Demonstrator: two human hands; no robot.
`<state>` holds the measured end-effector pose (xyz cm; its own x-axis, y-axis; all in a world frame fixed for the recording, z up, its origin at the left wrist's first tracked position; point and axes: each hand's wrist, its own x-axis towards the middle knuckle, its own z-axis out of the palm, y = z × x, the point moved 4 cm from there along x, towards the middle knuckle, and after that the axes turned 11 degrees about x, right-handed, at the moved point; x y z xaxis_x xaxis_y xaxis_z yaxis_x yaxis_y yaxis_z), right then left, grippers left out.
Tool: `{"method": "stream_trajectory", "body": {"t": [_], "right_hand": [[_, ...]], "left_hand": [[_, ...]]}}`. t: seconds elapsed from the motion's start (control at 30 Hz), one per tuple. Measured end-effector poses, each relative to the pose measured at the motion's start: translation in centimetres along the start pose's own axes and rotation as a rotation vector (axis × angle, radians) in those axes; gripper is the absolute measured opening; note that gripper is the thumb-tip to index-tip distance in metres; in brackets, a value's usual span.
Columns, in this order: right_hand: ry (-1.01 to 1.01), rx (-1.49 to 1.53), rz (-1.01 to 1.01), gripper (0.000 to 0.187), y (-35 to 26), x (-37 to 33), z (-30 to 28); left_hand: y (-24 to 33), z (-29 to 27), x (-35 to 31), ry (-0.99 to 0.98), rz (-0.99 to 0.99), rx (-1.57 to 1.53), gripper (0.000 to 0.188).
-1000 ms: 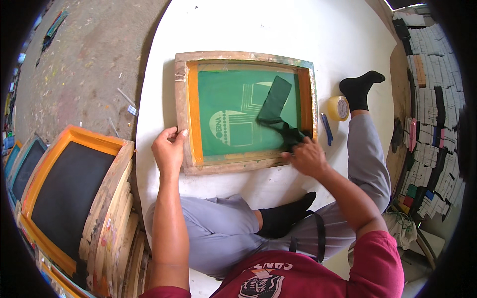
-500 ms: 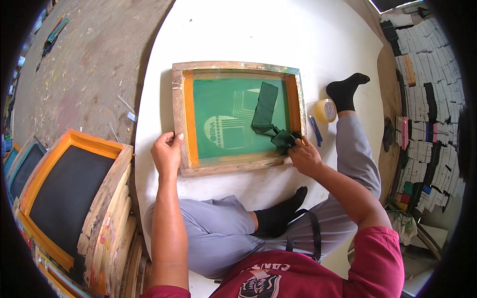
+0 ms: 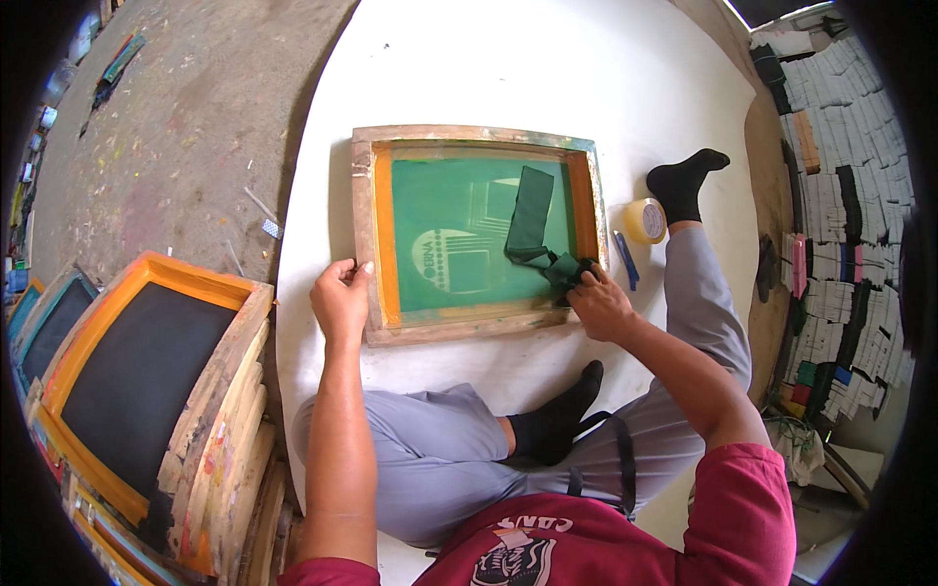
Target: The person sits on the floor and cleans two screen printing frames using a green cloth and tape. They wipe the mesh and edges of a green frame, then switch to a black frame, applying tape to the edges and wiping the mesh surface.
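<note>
A wooden-framed printing screen [image 3: 363,234] lies on the white sheet in front of me. Its green mesh [image 3: 449,195] carries pale stencil shapes, with orange bands along the inner sides. My left hand [image 3: 340,301] pinches the frame's left side near its lower corner. Across the right part of the mesh runs a strip of dark green, film-like material [image 3: 531,210], flat at the far end and crumpled at the near one. At the lower right corner of the frame, my right hand [image 3: 601,305] has its fingers closed on the crumpled end; the fingertips are partly hidden.
Right of the screen lie a blue cutter-like tool [image 3: 625,260] and a roll of clear yellowish tape [image 3: 645,222], beside my socked foot [image 3: 686,186]. Several wooden screens [image 3: 156,381] are stacked at lower left. Piles of white bundles [image 3: 831,195] stand along the right.
The whole view has shifted slightly, so things appear a little further right. Both hands keep their hold, and the strip lies much as before.
</note>
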<state>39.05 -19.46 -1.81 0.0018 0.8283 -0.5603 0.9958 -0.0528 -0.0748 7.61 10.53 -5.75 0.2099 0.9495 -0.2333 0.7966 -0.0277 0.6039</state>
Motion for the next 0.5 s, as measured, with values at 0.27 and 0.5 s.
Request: {"method": "stream_trajectory", "body": {"t": [0.27,0.5], "right_hand": [[0.158,0.376,-0.041,0.028,-11.1,6.8,-2.1],[0.238,0.498,-0.211,0.029,-20.9,14.0,-4.9]], "left_hand": [[0.2,-0.3,-0.1,0.002,-0.016,0.055,0.036],[-0.1,0.2,0.1,0.015,0.008,0.053,0.036]]}}
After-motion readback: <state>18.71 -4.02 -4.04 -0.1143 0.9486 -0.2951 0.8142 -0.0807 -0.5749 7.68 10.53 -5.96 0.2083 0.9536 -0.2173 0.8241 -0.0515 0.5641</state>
